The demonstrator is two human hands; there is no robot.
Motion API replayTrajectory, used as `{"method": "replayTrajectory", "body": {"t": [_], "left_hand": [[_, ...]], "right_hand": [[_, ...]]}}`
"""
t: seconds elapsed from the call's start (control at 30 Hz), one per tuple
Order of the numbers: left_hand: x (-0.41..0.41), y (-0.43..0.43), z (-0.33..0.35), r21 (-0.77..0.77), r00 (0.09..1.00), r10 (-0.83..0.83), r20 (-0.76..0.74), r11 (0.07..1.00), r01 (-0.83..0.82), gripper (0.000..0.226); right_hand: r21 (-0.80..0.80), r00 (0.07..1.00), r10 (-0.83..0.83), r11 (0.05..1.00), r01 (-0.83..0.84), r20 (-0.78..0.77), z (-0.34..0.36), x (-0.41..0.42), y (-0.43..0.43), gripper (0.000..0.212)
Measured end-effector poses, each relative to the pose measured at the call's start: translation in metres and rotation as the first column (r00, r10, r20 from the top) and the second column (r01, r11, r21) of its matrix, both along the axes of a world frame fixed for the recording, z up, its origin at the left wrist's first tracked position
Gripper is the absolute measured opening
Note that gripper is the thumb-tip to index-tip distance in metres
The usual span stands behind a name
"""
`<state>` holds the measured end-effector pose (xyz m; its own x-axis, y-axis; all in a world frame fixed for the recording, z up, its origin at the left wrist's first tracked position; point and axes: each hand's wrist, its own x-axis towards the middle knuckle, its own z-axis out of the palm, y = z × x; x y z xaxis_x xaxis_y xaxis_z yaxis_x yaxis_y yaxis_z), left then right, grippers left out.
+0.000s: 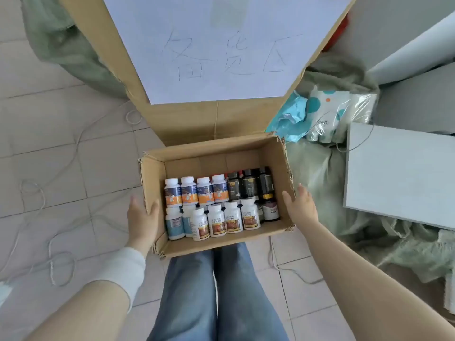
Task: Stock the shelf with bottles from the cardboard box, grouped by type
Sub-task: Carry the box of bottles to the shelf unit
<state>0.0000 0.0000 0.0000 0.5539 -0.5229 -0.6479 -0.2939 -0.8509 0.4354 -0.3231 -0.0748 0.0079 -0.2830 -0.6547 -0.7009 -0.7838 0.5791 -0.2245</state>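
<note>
An open cardboard box (216, 153) sits on the floor in front of my legs, with bottles lying in rows. Its far row holds white bottles with blue-orange labels (197, 190) and dark bottles (248, 184). The near row has pale blue-label bottles (174, 223), white bottles with red-brown labels (232, 220) and one dark brown bottle (269, 207). My left hand (141, 219) grips the box's left wall, thumb over the rim. My right hand (301, 206) is flat and open beside the right wall; whether it touches is unclear. No shelf is in view.
A big cardboard box (192, 119) with a white handwritten sheet (221, 45) stands behind. Green sacks (327, 173), plastic-wrapped packets (327, 112) and grey boards (398, 173) fill the right. White string (61, 262) loops over the tiled floor at left.
</note>
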Motion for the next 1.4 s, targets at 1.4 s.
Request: {"method": "replayTrajectory", "body": {"t": [1.4], "left_hand": [[-0.047, 0.006, 0.101, 0.196, 0.427, -0.896, 0.127, 0.444, 0.874, 0.038]], "right_hand": [[0.029, 0.803, -0.55, 0.82, 0.571, -0.23, 0.103, -0.042, 0.284, 0.038]]}}
